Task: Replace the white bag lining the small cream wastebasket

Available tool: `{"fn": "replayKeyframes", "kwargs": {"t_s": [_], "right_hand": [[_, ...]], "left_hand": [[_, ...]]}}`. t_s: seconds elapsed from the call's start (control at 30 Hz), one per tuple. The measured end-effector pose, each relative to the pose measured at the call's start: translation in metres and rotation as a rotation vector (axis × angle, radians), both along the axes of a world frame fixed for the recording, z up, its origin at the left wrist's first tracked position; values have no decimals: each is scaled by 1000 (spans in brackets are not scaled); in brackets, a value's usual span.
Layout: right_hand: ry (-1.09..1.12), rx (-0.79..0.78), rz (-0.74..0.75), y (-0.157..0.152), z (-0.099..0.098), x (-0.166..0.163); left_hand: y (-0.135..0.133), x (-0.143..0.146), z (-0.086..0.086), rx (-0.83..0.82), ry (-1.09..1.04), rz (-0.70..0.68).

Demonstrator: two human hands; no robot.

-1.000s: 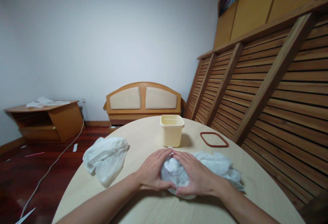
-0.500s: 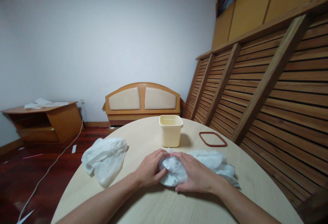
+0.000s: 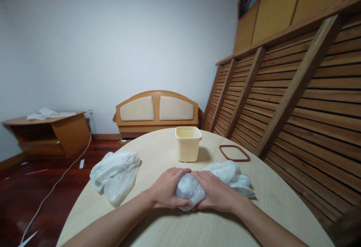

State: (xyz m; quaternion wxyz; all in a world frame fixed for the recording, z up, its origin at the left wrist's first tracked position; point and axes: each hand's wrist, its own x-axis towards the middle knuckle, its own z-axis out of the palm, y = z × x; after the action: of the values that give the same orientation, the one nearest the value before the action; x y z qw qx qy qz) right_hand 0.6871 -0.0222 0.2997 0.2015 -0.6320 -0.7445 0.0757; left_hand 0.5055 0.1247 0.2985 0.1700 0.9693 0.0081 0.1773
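Cupped hands (image 3: 167, 189) (image 3: 217, 191) around white plastic (image 3: 190, 187)

We have before us a round, pale wood-grain table (image 3: 158, 232). Near its far edge we see a square, open-topped, pale-yellow plastic tub (image 3: 188, 150), upright, its soft shadow falling rightward. To the tub's right we find a flat, reddish-brown, round-cornered ring (image 3: 239, 160). A crumpled, translucent white plastic bag (image 3: 115, 175) lies at our left; a rumpled white plastic bundle (image 3: 231, 175) spreads at our right.
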Motion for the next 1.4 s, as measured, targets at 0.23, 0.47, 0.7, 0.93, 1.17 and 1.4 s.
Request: {"fn": "replayKeyframes", "kwargs": {"t_s": [0.23, 0.47, 0.7, 0.93, 1.17, 1.4], "right_hand": [[3, 21, -22, -2, 8, 2], [-36, -131, -64, -12, 16, 18], [44, -51, -18, -6, 20, 8], [-46, -43, -169, -13, 21, 14], [-72, -39, -87, -9, 20, 5], [-110, -41, -187, -22, 29, 26]], "left_hand": [[8, -3, 4, -6, -54, -75], [-1, -7, 12, 191, -120, -77], [-20, -1, 8, 189, -2, 47], [-15, -4, 10, 245, -32, 106], [-26, -1, 6, 251, -33, 149], [-24, 0, 7, 275, 41, 195]]}}
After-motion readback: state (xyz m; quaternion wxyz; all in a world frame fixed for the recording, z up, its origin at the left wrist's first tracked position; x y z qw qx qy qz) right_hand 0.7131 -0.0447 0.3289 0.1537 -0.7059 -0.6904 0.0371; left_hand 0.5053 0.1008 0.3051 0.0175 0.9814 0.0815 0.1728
